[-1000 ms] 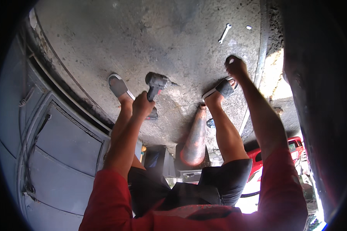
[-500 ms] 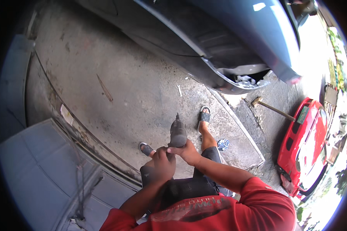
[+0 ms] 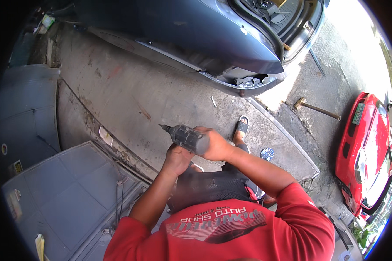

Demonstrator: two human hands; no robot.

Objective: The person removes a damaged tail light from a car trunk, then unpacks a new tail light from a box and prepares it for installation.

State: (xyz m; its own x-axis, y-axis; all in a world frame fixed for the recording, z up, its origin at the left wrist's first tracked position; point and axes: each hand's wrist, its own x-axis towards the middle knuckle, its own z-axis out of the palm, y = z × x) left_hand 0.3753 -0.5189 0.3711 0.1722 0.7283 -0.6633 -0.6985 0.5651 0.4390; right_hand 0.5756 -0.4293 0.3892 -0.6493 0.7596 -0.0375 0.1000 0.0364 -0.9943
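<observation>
Presently, power driver (image 3: 188,138) is aloft before the torso, above the concrete floor (image 3: 117,98), bit toward the upper left. Left hand (image 3: 177,159): grip curled closed beneath the housing, apparently about the handle. Right hand (image 3: 216,145): lies against the housing near its rounded rear; cannot tell whether that grip is wrapped round it or merely steadying.

Handling (judged): hard, stiff shell; fairly heavy for its bulk, motor end likely dominant. Dust or oil could make the casing slick. Slim bit looks the likeliest part to suffer from a knock. Best hold: full palm round the handle, second hand supporting the housing rear, fingers clear of the nose.

Obscured: handle, trigger and any battery sit under the housing, out of sight; most left fingertips likewise. Left foot largely masked by the hands and driver. Small pale tool (image 3: 213,101) on the floor, too small to identify surely. Grey-blue car (image 3: 174,30) runs off the top edge; its torn corner is too cluttered to read.
</observation>
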